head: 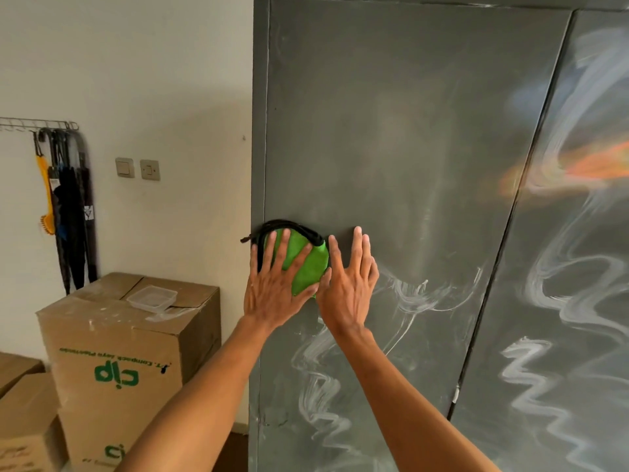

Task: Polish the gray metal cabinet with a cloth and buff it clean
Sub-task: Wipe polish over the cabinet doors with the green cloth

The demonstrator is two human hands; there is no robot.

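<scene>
Cloth (pixel 308 264) pressed flat on cabinet (pixel 391 131) door
Left hand (pixel 275 284) splayed over it for even pressure; right hand (pixel 350 284) flat beside, bracing

Bare left hand (pixel 272 291) and right hand (pixel 350 294), bare forearms (pixel 211 386).

Cardboard boxes (pixel 119 352) stand on the floor (pixel 238 449) beside the gray cabinet (pixel 408 131); a clear container (pixel 152 299) lies atop one.
</scene>
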